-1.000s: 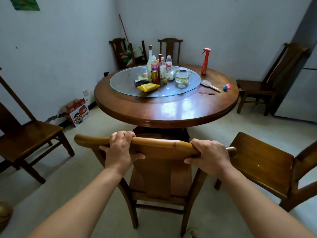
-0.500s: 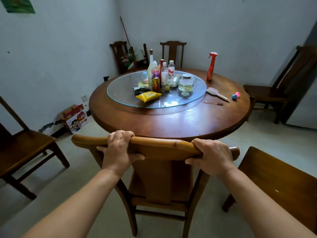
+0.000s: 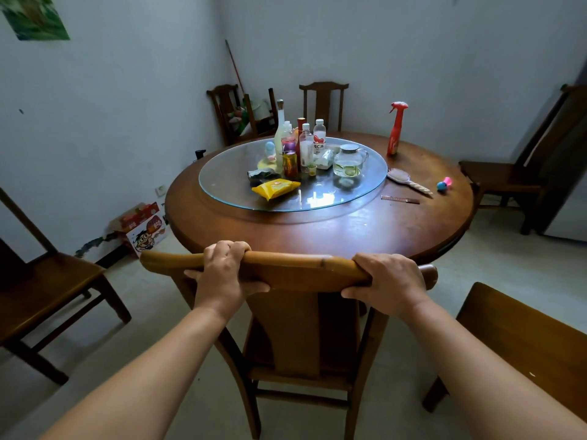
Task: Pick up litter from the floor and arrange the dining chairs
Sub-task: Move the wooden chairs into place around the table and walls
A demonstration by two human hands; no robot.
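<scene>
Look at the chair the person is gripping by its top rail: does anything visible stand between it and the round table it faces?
Nothing visible does. Both the left hand and right hand grip the chair by its top rail, which is already near the table edge. The floor under the table is hidden, so that part cannot be checked.

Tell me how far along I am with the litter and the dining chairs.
Done: no litter shows on the visible floor. In hand: the left hand and right hand grip the top rail of the chair, its back close to the round table. Left: the chair on the left, the one on the right and the one by the far right wall stand away from the table.
</scene>
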